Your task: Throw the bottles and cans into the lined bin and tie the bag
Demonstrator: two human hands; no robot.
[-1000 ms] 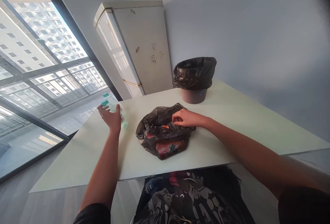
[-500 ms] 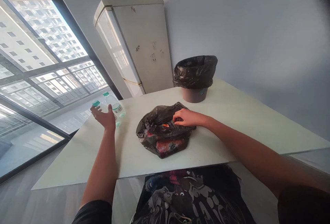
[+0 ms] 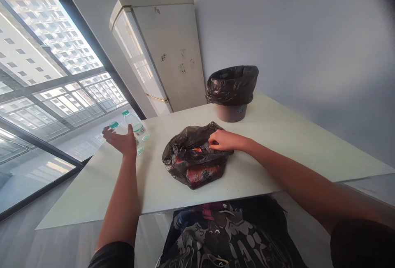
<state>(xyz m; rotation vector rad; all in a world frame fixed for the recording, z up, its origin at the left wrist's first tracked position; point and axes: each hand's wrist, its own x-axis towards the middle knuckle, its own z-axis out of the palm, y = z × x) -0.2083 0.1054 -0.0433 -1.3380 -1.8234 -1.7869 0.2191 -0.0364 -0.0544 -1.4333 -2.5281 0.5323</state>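
My left hand (image 3: 121,139) is at the left side of the table, fingers and thumb spread, in front of two clear plastic bottles. Both bottles have green caps; the nearer bottle (image 3: 114,125) is mostly hidden by the hand, and the farther bottle (image 3: 139,130) shows a label. In the middle of the table lies a black plastic bag (image 3: 175,153) with its mouth open. A red package (image 3: 202,174) shows through its thin side. My right hand (image 3: 221,139) pinches the bag's right rim, fingers curled.
Behind the bag stands a brownish bin (image 3: 231,113) lined with a black bag (image 3: 234,89). The pale table (image 3: 262,169) has its near edge by my body. A white refrigerator (image 3: 173,54) is beyond the table, and a window (image 3: 61,62) fills the left.
My left hand has shifted slightly left and its fingers have spread more by the bottles. My right hand stays on the bag's rim, and the view has moved a little.
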